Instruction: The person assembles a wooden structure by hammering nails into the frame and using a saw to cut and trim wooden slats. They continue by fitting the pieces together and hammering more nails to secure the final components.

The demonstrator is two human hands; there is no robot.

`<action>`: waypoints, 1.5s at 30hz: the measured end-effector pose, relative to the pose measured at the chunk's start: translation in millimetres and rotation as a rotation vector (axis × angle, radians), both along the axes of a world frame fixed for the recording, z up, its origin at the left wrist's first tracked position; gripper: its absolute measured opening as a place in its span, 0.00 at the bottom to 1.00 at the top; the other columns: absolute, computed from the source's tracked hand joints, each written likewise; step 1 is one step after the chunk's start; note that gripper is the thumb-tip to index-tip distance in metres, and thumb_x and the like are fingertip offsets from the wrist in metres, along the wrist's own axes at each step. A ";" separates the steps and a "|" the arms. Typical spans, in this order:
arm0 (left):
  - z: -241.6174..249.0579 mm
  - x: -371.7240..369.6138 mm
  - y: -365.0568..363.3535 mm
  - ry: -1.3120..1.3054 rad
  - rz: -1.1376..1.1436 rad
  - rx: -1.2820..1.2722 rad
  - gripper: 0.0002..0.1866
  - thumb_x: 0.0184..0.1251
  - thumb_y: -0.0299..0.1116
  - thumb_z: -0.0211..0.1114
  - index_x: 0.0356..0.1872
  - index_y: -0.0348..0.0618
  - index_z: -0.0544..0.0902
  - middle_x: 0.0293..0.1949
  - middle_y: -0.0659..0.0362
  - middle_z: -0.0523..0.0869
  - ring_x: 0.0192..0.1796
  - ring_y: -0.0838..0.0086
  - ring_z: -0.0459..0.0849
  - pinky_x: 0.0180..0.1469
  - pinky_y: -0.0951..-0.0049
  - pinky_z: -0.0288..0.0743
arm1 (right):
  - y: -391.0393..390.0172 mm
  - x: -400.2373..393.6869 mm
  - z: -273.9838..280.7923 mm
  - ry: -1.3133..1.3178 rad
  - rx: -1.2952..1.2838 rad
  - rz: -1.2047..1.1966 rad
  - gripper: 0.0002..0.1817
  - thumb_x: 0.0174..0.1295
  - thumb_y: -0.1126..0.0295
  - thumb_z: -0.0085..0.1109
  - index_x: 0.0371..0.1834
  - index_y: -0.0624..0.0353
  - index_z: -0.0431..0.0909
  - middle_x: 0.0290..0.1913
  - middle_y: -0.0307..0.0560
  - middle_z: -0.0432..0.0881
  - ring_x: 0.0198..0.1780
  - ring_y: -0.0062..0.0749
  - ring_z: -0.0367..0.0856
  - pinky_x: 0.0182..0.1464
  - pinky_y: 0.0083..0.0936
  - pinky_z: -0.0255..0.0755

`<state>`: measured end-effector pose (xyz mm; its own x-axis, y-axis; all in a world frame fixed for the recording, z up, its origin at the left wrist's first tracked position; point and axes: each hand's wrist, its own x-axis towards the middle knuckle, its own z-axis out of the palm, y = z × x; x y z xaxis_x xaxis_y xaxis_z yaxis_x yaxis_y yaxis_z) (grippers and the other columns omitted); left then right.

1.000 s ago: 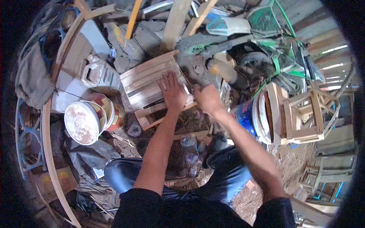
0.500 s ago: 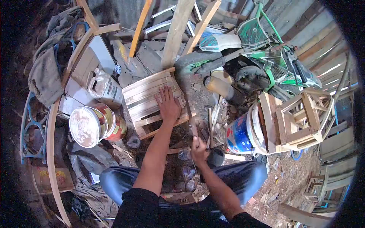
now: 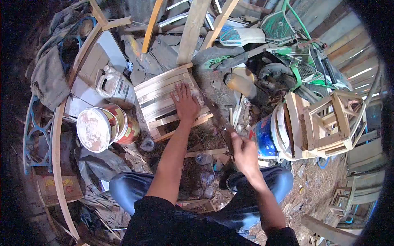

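A small slatted wooden piece point(image 3: 162, 92) lies tilted in front of me, with gaps between some slats. My left hand point(image 3: 186, 105) presses flat on its right part, fingers spread. Beyond its right edge, my right hand point(image 3: 243, 152) is closed around the handle of a long dark tool, whose blade point(image 3: 211, 107) runs up and left along the piece's right side. The tool looks like a saw or long knife; its exact kind is unclear. The blade's far end is hard to make out.
Paint buckets point(image 3: 93, 130) and a grey jerrycan point(image 3: 117, 88) stand left. At right, a blue-and-white bucket point(image 3: 266, 137) stands beside a wooden stool frame point(image 3: 328, 123). A green-and-white motorbike point(image 3: 303, 65) lies behind. Planks point(image 3: 193, 33) lean at the back.
My right hand has moved right and slightly up with the tool, away from the piece's front right corner. My left hand stays on the slats. The view has shifted slightly.
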<state>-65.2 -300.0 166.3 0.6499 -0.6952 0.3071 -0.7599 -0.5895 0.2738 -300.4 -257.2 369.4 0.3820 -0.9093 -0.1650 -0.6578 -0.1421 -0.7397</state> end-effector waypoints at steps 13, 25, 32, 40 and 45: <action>2.7 -0.9 0.9 -0.003 -0.002 0.040 0.33 0.70 0.43 0.43 0.73 0.39 0.55 0.76 0.54 0.49 0.78 0.57 0.42 0.74 0.44 0.30 | -10.9 32.4 43.6 0.175 0.158 -0.005 0.27 0.67 0.54 0.49 0.34 0.74 0.80 0.29 0.77 0.78 0.40 0.66 0.81 0.47 0.48 0.73; 13.0 1.4 2.2 0.145 -0.025 0.077 0.34 0.68 0.41 0.46 0.73 0.38 0.52 0.76 0.53 0.49 0.78 0.58 0.42 0.75 0.47 0.31 | -58.1 102.4 9.9 0.401 0.031 0.042 0.28 0.65 0.54 0.50 0.27 0.76 0.80 0.30 0.74 0.80 0.41 0.65 0.81 0.47 0.47 0.75; 12.1 1.8 -2.4 0.048 -0.005 -0.018 0.32 0.69 0.42 0.46 0.71 0.37 0.58 0.74 0.51 0.56 0.76 0.56 0.49 0.74 0.44 0.34 | -92.7 97.8 -57.8 0.252 0.071 0.077 0.34 0.66 0.48 0.46 0.25 0.77 0.79 0.25 0.72 0.80 0.34 0.56 0.85 0.41 0.41 0.77; 17.9 -3.1 0.9 0.052 0.002 0.161 0.32 0.70 0.42 0.44 0.73 0.40 0.54 0.76 0.55 0.49 0.78 0.58 0.42 0.75 0.44 0.28 | 4.6 33.2 -160.0 -0.224 -0.164 -0.094 0.21 0.69 0.56 0.50 0.40 0.65 0.81 0.26 0.64 0.79 0.31 0.55 0.83 0.36 0.46 0.72; 6.3 -4.2 -2.4 -0.025 0.011 0.071 0.32 0.68 0.42 0.46 0.71 0.39 0.58 0.75 0.53 0.55 0.77 0.57 0.46 0.74 0.43 0.33 | 20.5 30.9 -245.1 -0.309 -0.265 -0.039 0.18 0.68 0.58 0.51 0.45 0.64 0.79 0.26 0.63 0.78 0.30 0.54 0.80 0.35 0.44 0.71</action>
